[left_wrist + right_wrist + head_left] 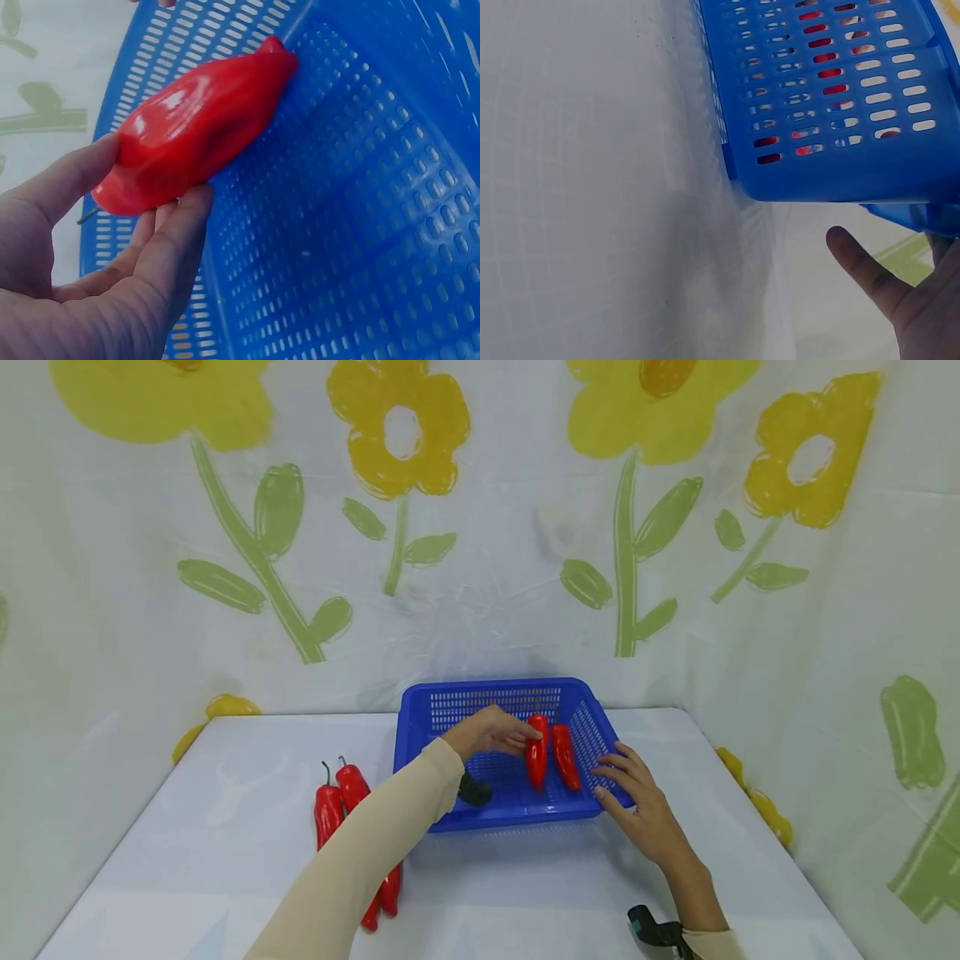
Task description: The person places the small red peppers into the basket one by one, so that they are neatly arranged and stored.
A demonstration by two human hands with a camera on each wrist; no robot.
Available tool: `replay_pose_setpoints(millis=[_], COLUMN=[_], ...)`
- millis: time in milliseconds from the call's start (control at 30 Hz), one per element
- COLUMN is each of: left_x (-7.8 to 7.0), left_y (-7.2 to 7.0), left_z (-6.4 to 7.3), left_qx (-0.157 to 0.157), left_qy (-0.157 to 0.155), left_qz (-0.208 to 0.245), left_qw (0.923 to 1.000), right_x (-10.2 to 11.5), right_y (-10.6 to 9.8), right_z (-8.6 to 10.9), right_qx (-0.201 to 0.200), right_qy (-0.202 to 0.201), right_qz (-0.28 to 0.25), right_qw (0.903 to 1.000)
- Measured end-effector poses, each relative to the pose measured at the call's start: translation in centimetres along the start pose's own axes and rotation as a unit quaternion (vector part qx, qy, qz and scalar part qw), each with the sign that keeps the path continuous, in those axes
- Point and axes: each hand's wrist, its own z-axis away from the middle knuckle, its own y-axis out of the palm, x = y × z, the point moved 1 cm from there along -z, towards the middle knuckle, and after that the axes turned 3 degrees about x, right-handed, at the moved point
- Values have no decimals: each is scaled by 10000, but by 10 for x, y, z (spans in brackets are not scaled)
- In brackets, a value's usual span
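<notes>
My left hand (498, 732) is inside the blue plastic basket (510, 817), pinching a red pepper (537, 758) between thumb and fingers. In the left wrist view this pepper (202, 127) is glossy, and a thin green stem shows near the fingers. To its right in the basket lies a second red pepper (566, 757). My right hand (637, 802) is at the basket's right rim, its fingers spread and touching the edge. The right wrist view shows that hand's thumb stretched out, apart from the basket wall (840, 176); its other fingers are mostly hidden.
Several red peppers (328, 812) lie on the white table (247, 827) left of the basket, partly hidden by the left sleeve (375, 852). A white curtain with yellow flowers (487, 610) stands behind the table and along both sides.
</notes>
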Motion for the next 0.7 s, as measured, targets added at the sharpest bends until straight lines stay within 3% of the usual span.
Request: replay_pose_setpoints(millis=[400,700], left_x=[6,10], left_y=[9,7], left_z=[-15,-22], left_qx=[-244,-335], left_qy=[-104,-205], left_qz=[73,78], left_qw=[9996,9992], right_x=[2,-2], right_y=[-2,1], right_z=[1,-1], right_qx=[-7,-41], right_qy=[42,-54], right_qz=[70,-11], right_qw=[10000,10000])
